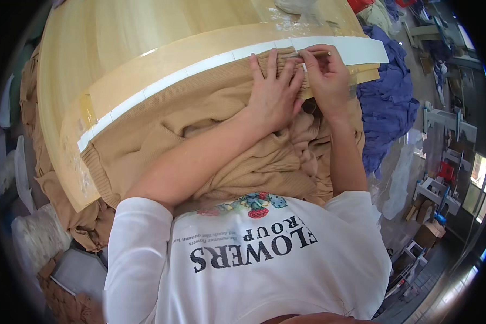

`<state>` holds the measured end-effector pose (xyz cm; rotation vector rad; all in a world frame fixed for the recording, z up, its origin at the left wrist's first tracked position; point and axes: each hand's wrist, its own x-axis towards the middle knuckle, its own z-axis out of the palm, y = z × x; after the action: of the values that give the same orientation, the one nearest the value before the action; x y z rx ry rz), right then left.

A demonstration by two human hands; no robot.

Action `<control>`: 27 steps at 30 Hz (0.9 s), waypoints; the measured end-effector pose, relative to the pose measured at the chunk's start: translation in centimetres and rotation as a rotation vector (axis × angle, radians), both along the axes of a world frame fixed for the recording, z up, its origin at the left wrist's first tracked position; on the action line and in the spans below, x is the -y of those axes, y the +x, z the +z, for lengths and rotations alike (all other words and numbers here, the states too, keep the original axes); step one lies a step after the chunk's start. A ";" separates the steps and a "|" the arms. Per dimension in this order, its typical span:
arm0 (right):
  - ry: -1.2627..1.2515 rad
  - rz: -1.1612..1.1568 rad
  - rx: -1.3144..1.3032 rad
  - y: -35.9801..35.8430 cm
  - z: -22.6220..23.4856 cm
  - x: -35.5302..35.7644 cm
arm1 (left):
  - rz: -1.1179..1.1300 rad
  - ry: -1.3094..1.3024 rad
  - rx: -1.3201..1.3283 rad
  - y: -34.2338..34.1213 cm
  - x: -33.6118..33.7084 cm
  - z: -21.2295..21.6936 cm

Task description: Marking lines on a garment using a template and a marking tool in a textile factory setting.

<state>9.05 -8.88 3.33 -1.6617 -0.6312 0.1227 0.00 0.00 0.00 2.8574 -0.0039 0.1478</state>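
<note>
A tan ribbed-knit garment [162,108] lies along a long white strip [210,63] with evenly spaced marks. Its ribbed edge runs close below the strip, and the rest bunches in folds toward my body. My left hand [272,94] presses flat on the knit near its right end, fingers spread. Just right of it, my right hand [328,75] is closed, thumb and fingers pinched at the garment's ribbed corner. A thin, brownish, pen-like stick [321,53] pokes out from the pinch. Its other end is hidden by my fingers.
The pale wooden table [135,32] curves away ahead, with clear tape [88,109] stuck near its left side. A clear plastic-wrapped lump [296,5] sits at the far edge. Purple fabric [386,102] is heaped at the right. Grey machines [449,125] stand further right; more tan knitwear [65,208] hangs at left.
</note>
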 end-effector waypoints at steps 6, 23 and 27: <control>0.037 -0.029 0.162 -1.5 1.4 -0.9 | -0.008 0.044 0.032 0.1 0.2 -0.3; -0.010 0.370 0.109 -6.9 1.9 -8.7 | -0.468 -2.283 0.815 6.4 6.0 -12.0; -0.177 0.444 0.164 -7.2 1.9 -10.0 | -0.065 -2.090 1.226 9.2 9.0 -13.3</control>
<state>1.86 1.15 5.20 -1.6873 -1.1366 0.3734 9.16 -9.01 -13.29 0.4426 -0.1053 1.0199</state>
